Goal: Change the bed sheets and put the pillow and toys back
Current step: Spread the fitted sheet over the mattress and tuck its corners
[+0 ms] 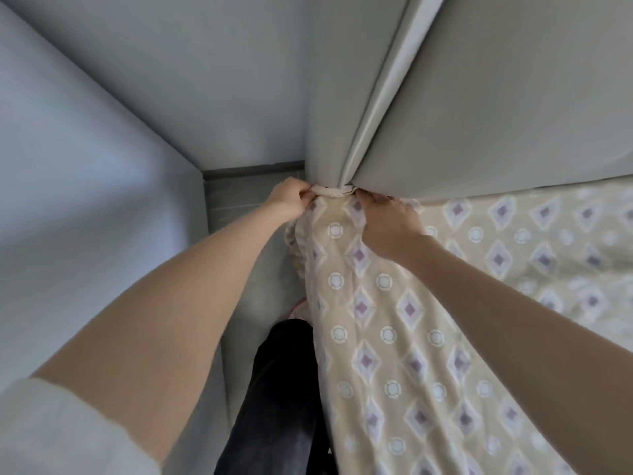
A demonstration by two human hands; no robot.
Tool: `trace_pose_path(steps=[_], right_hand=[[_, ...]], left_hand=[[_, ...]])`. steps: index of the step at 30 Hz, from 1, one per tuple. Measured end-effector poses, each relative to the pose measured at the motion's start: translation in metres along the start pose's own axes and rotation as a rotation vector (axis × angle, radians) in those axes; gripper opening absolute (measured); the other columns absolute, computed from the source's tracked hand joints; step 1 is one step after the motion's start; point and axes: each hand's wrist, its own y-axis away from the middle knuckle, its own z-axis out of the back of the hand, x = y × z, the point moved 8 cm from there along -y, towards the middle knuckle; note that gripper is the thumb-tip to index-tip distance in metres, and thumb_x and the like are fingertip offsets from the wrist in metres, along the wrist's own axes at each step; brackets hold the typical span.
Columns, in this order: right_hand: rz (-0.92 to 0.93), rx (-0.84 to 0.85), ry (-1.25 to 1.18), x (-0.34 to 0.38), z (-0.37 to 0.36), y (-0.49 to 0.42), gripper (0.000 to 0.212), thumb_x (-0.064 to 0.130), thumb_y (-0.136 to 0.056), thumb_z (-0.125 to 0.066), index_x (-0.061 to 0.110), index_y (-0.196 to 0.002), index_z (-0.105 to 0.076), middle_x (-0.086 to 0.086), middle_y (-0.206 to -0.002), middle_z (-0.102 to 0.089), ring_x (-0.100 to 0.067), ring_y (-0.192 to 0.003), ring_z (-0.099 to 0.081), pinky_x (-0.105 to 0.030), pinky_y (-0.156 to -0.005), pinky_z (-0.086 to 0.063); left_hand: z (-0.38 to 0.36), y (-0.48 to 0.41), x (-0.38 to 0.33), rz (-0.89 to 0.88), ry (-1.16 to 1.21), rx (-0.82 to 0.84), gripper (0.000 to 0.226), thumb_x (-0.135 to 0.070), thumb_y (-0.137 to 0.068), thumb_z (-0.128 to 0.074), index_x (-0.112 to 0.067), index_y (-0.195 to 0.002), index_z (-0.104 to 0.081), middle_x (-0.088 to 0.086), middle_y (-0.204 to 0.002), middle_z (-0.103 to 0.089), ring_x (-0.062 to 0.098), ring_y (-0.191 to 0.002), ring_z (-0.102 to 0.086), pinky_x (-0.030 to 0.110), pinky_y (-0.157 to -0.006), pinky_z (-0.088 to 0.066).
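A beige bed sheet [394,337] with purple diamonds and white circles covers the mattress at the lower right. Its corner is bunched at the foot of the grey padded headboard [496,97]. My left hand [289,200] grips the pale hem of the sheet at that corner. My right hand [387,221] lies on the sheet just right of the corner, its fingertips pushed into the gap under the headboard. No pillow or toys are in view.
A pale grey wall [85,200] stands close on the left, leaving a narrow strip of floor [246,200] beside the bed. My leg in dark trousers [277,399] stands in that gap against the mattress side.
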Motion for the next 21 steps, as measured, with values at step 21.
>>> trace_pose_path(steps=[21], right_hand=[[0.167,-0.093,-0.013,0.024,-0.003,0.003,0.083,-0.002,-0.079,-0.056,0.017,-0.150,-0.016,0.004,-0.153,-0.021,-0.018,-0.140,-0.023,-0.028,-0.118,-0.016]], left_hand=[[0.018,0.002,0.010,0.337,0.028,-0.196,0.026,-0.036,-0.076,-0.064,-0.012,-0.083,-0.070,0.002,-0.076,-0.070,0.018,-0.064,-0.069,0.031,-0.072,-0.060]])
